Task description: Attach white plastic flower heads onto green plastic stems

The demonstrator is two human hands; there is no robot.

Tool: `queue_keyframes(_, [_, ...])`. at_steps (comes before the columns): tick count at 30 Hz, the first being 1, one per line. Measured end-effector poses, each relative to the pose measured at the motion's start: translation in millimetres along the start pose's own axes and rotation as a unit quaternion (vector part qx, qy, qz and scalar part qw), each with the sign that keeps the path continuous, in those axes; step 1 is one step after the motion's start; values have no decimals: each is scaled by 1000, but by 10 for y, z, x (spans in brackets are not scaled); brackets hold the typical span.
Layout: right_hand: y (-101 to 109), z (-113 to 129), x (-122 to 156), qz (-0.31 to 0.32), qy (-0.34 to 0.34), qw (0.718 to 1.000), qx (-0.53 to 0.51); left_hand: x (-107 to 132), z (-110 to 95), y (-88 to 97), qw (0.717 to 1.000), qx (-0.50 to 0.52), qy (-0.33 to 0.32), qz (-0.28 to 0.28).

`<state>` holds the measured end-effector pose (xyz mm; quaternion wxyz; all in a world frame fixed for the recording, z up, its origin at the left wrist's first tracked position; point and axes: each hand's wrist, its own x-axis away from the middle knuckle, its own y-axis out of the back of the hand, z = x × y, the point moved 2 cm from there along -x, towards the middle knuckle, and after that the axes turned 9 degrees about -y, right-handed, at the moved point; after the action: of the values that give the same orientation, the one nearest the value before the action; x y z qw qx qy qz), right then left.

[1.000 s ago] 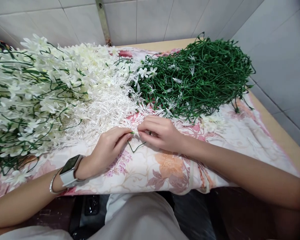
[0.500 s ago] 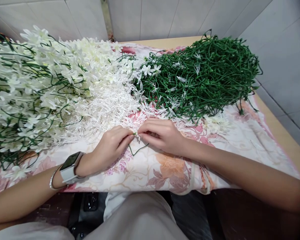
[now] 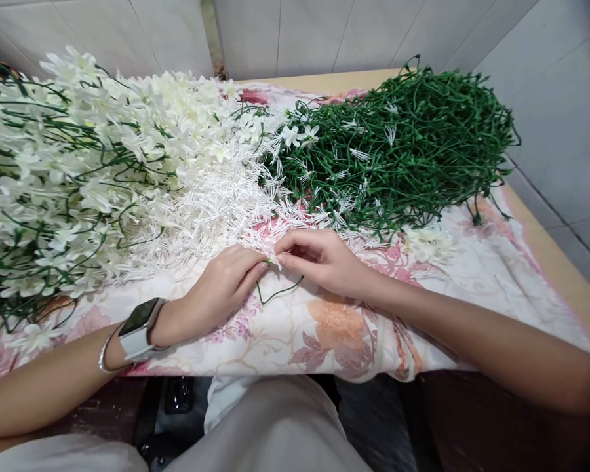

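My left hand (image 3: 223, 282) pinches a green artificial flower stem (image 3: 281, 292) between thumb and forefinger. The stem bends in a V below the fingertips, over the cloth. A small white flower piece (image 3: 275, 260) sits at the stem's tip, between the two hands. Thumb and forefinger of my right hand (image 3: 327, 262) close on that white piece from the other side; its exact shape is partly hidden. Just beyond the hands lies a heap of loose white stamen sprigs (image 3: 211, 203).
White artificial flowers (image 3: 78, 177) on green stems are piled at the left. A mound of bare green stems (image 3: 423, 144) stands at the back right, with loose petals (image 3: 425, 242) in front. A floral cloth (image 3: 270, 341) covers the table; a tiled wall (image 3: 305, 39) rises behind.
My right hand has shifted slightly right and its fingers have opened a little, showing more of the white piece. My left hand stays nearly in place with the stem.
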<state>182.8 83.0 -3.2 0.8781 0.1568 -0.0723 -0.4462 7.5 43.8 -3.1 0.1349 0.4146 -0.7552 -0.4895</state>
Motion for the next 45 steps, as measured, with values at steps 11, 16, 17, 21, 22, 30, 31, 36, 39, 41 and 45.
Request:
queue_keyframes(11, [-20, 17, 24, -15, 83, 989, 124, -6, -14, -6, 997, -40, -52, 50])
queue_keyframes(16, [-35, 11, 19, -10, 83, 990, 116, -16, -52, 14, 996, -30, -76, 35])
queue_keyframes(17, [-37, 11, 18, -7, 81, 990, 112, -12, -53, 13, 996, -29, -72, 36])
queue_keyframes(21, [-43, 12, 18, 0, 71, 992, 105, 6, -45, 3, 997, -28, -55, 45])
queue_keyframes(22, [-46, 12, 19, 0, 70, 992, 106, 8, -45, 2, 997, -27, -56, 45])
queue_keyframes(30, [-62, 16, 25, 6, 76, 991, 109, 8, -61, -7, 996, -20, -66, 47])
queue_keyframes(31, [-63, 15, 24, 7, 77, 991, 108, 10, -62, -9, 996, -21, -69, 47])
queue_keyframes(36, [-66, -9, 23, 0, 87, 991, 99, 14, -58, -11, 996, -21, -74, 48])
queue_keyframes(39, [-67, -2, 30, -2, 81, 992, 99, 10, -62, 0, 997, -9, -68, 41])
queue_keyframes(41, [-55, 42, 44, 2, 83, 991, 102, 9, -69, 11, 997, 0, -62, 36])
queue_keyframes(45, [79, 183, 67, -34, 96, 989, 109, 9, -91, 36, 998, -2, -53, 27])
